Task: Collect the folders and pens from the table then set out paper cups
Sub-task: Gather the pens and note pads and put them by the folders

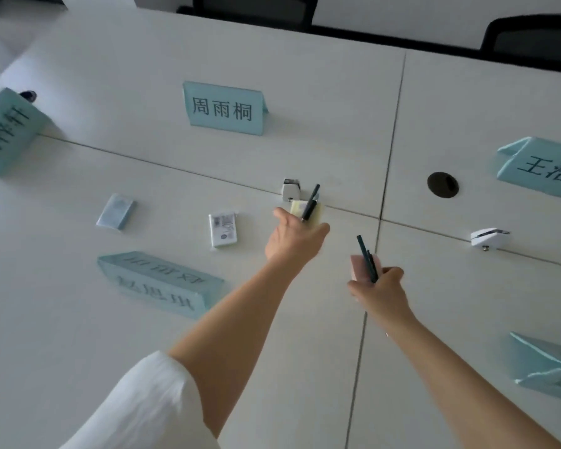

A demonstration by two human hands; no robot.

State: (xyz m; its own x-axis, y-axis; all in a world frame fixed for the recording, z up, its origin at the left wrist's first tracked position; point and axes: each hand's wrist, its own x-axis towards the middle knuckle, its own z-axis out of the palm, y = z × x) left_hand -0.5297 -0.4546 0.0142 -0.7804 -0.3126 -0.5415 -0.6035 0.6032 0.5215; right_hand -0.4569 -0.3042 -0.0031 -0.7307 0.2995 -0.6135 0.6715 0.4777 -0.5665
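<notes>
A dark pen (pixel 311 202) stands tilted in the left hand (pixel 293 239), its tip pointing up and away, held together with a small pale yellow pad (pixel 297 208) above the white tabletop (pixel 321 108). Two more dark pens (pixel 367 258) lean up and to the left from the right hand (pixel 381 291), gripped side by side against a small pink pad (pixel 358 266).

Legible: the far teal name card (pixel 224 108) reads 周雨桐; the right-edge card (pixel 544 168) shows 王浩, cut off; other cards unreadable.
</notes>
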